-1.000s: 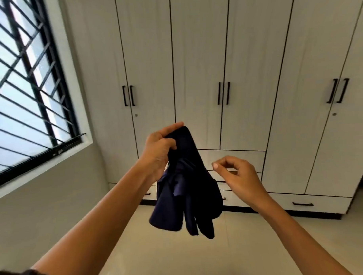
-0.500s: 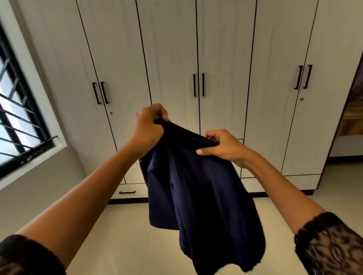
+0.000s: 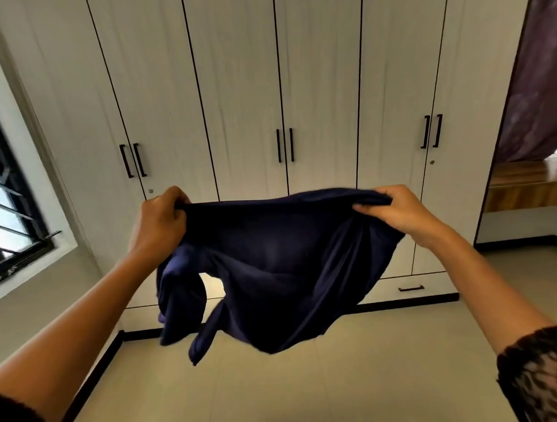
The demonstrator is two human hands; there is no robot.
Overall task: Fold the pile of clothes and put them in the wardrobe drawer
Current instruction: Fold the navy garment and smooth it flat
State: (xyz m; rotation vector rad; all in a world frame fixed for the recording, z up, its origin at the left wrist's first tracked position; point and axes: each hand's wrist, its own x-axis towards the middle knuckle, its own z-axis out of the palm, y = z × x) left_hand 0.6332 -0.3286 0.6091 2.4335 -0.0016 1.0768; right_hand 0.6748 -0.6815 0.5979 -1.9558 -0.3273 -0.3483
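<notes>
- Down at the bottom of the white wardrobe [image 3: 241,86], a drawer [image 3: 434,283] with a black handle was shut, so its inside could not be seen.
- The tall doors above it were shut too.
- The left hand [image 3: 159,221] was curled tight round one end of the top edge of a dark blue garment [image 3: 282,264].
- The right hand [image 3: 400,211] pinched the other end with curled fingers.
- The garment was stretched in the air between both hands, in front of the wardrobe.
- Its loose part hung down above the pale floor [image 3: 340,382].
</notes>
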